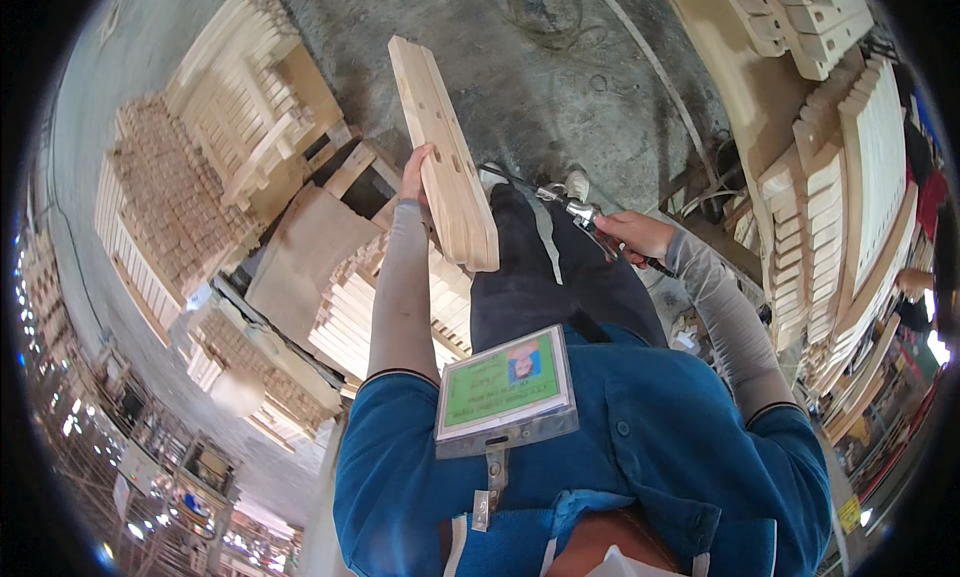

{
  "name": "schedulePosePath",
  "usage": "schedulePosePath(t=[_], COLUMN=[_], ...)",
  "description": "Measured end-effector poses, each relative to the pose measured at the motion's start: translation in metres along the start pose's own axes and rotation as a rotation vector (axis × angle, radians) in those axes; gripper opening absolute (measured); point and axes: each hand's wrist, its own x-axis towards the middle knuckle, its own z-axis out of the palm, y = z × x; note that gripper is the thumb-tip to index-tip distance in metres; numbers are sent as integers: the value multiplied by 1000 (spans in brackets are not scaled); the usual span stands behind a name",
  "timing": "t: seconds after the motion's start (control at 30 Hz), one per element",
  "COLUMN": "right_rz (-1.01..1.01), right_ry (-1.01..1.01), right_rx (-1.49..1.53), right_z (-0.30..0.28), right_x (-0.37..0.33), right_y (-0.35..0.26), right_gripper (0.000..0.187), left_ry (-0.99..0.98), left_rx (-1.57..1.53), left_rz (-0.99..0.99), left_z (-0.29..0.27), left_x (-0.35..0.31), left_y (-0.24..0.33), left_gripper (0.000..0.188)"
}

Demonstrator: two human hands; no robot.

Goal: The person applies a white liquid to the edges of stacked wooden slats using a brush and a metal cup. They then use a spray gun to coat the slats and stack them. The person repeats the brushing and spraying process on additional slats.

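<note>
My left hand (414, 175) is closed around the left edge of a pale wooden board (445, 167), held up at a slant in front of me. Small slots and holes run along its face, and its near end is rounded. Lines along its length suggest more than one piece held together, but I cannot tell for sure. To the right of the board, my right hand (640, 237) grips a metal spray gun (582, 213) by its handle. Its silver nozzle points left toward the board, apart from it. Part of the handle is hidden by my fingers.
Tall stacks of cut wooden pieces (180, 167) stand on the left. More pale boards (375, 297) lie beneath my left forearm. On the right, shaped wooden parts (810, 217) are piled beside a large panel (725, 87). A hose (655, 67) crosses the concrete floor (480, 37).
</note>
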Motion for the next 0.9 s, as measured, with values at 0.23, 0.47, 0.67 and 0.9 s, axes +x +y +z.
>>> schedulePosePath(t=[0.23,0.47,0.67,0.9], right_rz=[-48,-75,-66,-190], right_ry=[-56,12,119,97], right_rx=[37,-67,-124,109], right_z=[2,-4,-19,-11], right_x=[-19,-32,-16,5], right_y=[-8,-6,1,-32], right_gripper=[47,50,51,52], left_ry=[-26,-38,-68,-109], left_rx=[104,162,212,217], left_rz=[-42,-44,-63,-179], left_z=[26,46,55,57], left_x=[1,-7,-16,-44], left_y=[19,23,28,33], left_gripper=[47,50,52,53])
